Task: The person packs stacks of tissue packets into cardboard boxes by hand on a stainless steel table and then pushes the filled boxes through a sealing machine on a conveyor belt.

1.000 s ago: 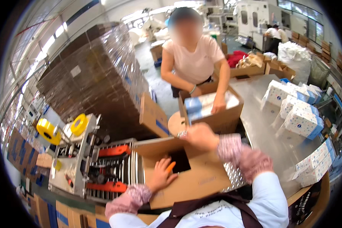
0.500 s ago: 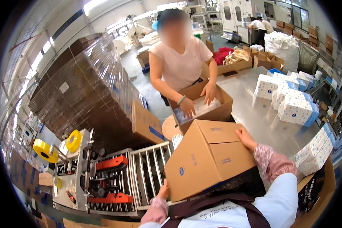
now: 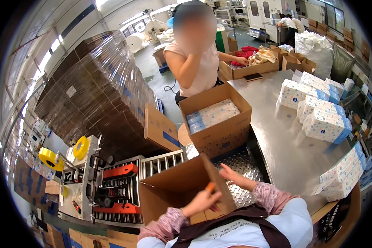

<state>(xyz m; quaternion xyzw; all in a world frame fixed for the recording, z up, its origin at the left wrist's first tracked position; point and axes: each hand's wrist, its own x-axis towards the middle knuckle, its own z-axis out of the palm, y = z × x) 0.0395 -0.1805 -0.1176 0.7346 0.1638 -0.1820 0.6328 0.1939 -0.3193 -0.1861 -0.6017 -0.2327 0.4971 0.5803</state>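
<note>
In front of me an open cardboard box (image 3: 163, 194) stands with its mouth toward me, and its brown inside walls show. My left hand (image 3: 203, 201) is over the box opening with its fingers curled. A small orange piece (image 3: 211, 187) shows at its fingertips; whether it is held or worn, I cannot tell. My right hand (image 3: 235, 177) is open beside the box's right wall, thumb and fingers apart, with nothing in it. Just beyond, a second open carton (image 3: 223, 142) holds white-and-blue patterned packs (image 3: 215, 115).
A co-worker (image 3: 198, 66) stands behind the second carton. To the left are a roller conveyor (image 3: 161, 165) and a taping machine with yellow tape rolls (image 3: 51, 159). On the right, a metal table (image 3: 273, 136) carries several patterned packs (image 3: 326, 124). A wrapped carton stack (image 3: 91, 91) rises at the back left.
The box, held closed-side up between both hands, now sits lower with its opening showing. Both hands have left its sides. The co-worker's hands have moved out of the second carton.
</note>
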